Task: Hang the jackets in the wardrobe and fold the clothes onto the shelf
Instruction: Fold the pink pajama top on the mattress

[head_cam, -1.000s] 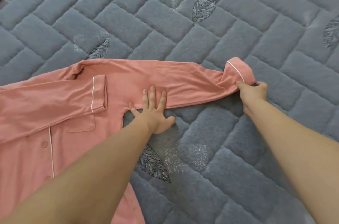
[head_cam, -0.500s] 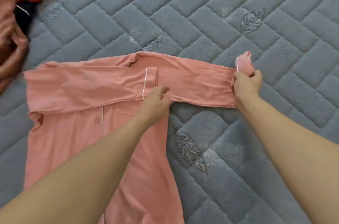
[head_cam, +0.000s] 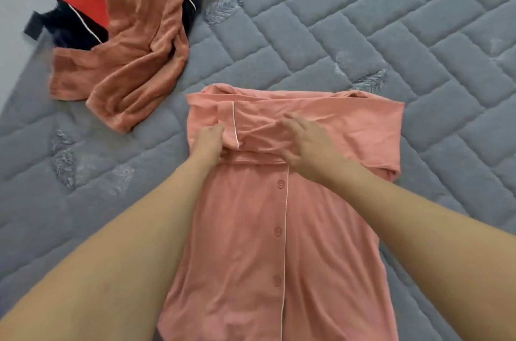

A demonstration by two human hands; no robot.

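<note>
The grey quilted bed cover [head_cam: 391, 33] fills the view; it is stitched in a brick-like pattern with scattered leaf motifs.

The pink button-front shirt [head_cam: 279, 243] lies flat on the bed cover, at centre and lower centre of the view. Its collar end points away from the person and its hem runs off the bottom edge. White piping runs down the placket beside three visible buttons. Both sleeves are folded across the chest, forming a band across the upper part of the shirt. A white-piped cuff [head_cam: 233, 128] lies on top of this band, left of centre.

A pile of clothes [head_cam: 125, 33] lies on the bed cover at upper left, well apart from the shirt. It comprises a brown plush garment on top, a red garment beneath it, and a dark navy garment with white piping.

The right hand [head_cam: 307, 145] rests on the folded sleeve band, right of the cuff. Grip state: wide, fingers straight and spread, palm down on the fabric.

The left hand [head_cam: 209, 142] is at the lower left edge of the sleeve band, just beside the cuff. Grip state: narrow, fingers curled onto the fabric at the fold; whether fabric is pinched between them cannot be told.
</note>
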